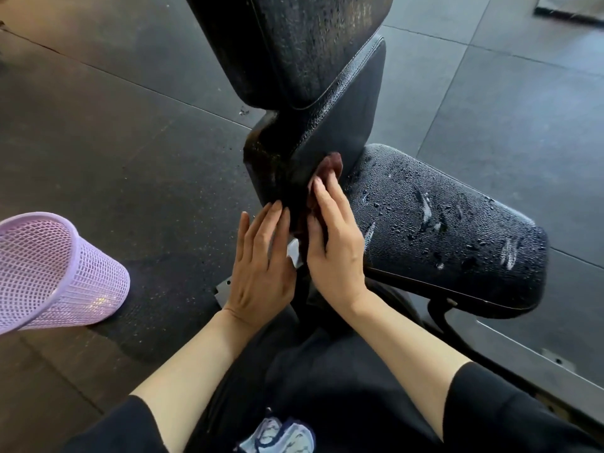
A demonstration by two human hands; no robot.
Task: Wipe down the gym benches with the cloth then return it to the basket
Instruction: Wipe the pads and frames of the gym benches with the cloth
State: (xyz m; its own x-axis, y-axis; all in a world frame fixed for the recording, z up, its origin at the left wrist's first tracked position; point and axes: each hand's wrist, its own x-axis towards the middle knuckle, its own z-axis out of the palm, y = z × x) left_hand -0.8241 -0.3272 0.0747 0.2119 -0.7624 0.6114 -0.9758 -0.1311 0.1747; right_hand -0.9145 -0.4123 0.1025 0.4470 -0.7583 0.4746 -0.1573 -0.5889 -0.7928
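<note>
Here, in the head view, both hands work at the lower edge of a black padded bench back (340,125) that stands tilted up in the middle of the frame. The left hand (261,266) lies flat with its fingers stretched out against the pad's left side, holding nothing that can be made out. The right hand (336,246) is pressed, fingers extended, onto a reddish-brown cloth (331,166) that sits against the pad's right face; part of the cloth shows above the fingertips and a strip of it shows between the two hands. A small white tag or label (295,253) peeks out between the hands, and whether it belongs to the cloth or the bench cannot be told.

Just right of the hands, the bench seat (451,230) is covered in water droplets and a few wet streaks. A second pad (287,44) rises above the first, also speckled with drops.

At the left edge a lilac mesh basket (55,273) stands on the dark rubber floor (130,152), well apart from the cloth. The person's black sleeves and dark clothing fill the bottom of the frame.
</note>
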